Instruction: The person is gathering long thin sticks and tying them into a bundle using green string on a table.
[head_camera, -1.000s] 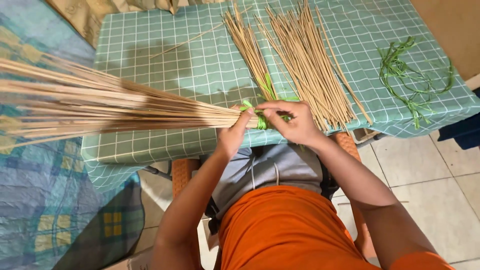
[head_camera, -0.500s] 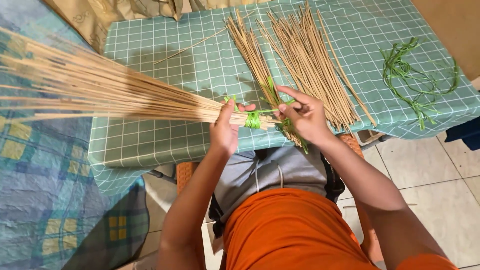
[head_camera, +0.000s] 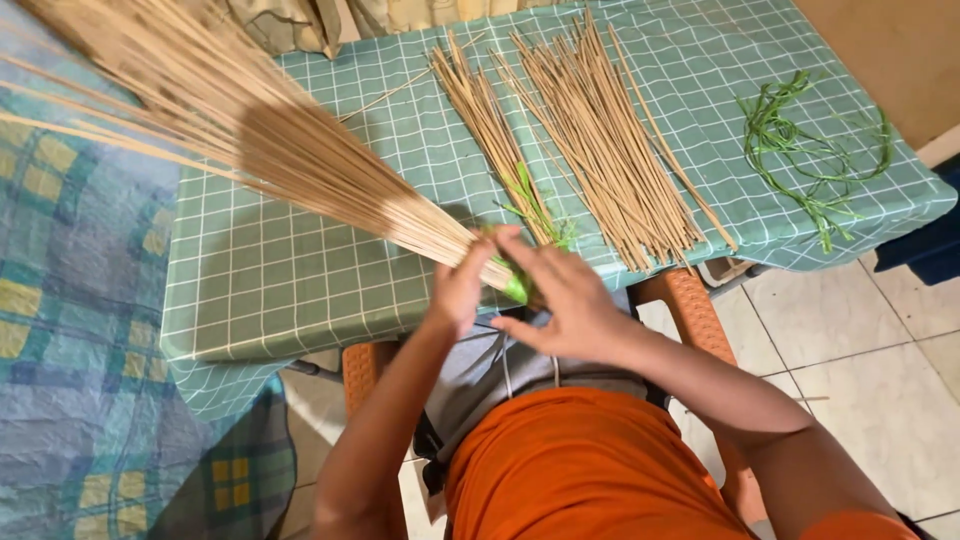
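The left hand (head_camera: 462, 285) is closed around the narrow end of a long fanned bundle of thin pale sticks (head_camera: 270, 150), which spreads up and away to that hand's far left over the green checked tabletop (head_camera: 290, 290). The right hand (head_camera: 565, 300) lies just beside it, fingers loosely spread, touching a bright green leaf strip (head_camera: 515, 287) wrapped at the gripped end.

For a good binding, I judge the left hand should keep the stick ends squeezed tight and level while the right draws the strip snug in close turns, none slack or overlapping loosely.

Beyond the right hand lie two loose piles of pale sticks (head_camera: 590, 140); well off to its right, a tangle of green leaf strips (head_camera: 810, 150).
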